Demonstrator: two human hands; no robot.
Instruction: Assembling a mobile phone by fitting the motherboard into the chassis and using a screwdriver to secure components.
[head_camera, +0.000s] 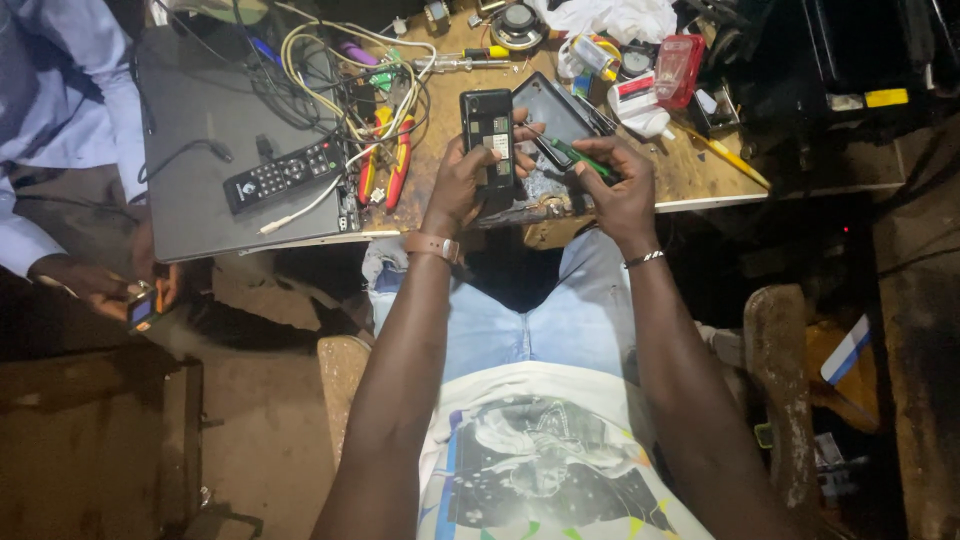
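Over the bench (700, 180), the left hand (462, 185) grips an opened phone (487, 135) upright, back cover off. The right hand (622, 190) pinches a green screwdriver (578, 158), tip at the phone's edge. The grip should probably be steady and the tip seated squarely, pressure light, lest it slip.

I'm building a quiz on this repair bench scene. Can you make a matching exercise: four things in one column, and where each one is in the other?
Things:
1. opened phone
2. green-handled screwdriver
3. remote control
4. red-handled pliers

Places:
A. lying on the grey laptop lid
B. held upright in the left hand
C. on the bench among the cables
D. held in the right hand

Pairs: 1-B, 2-D, 3-A, 4-C
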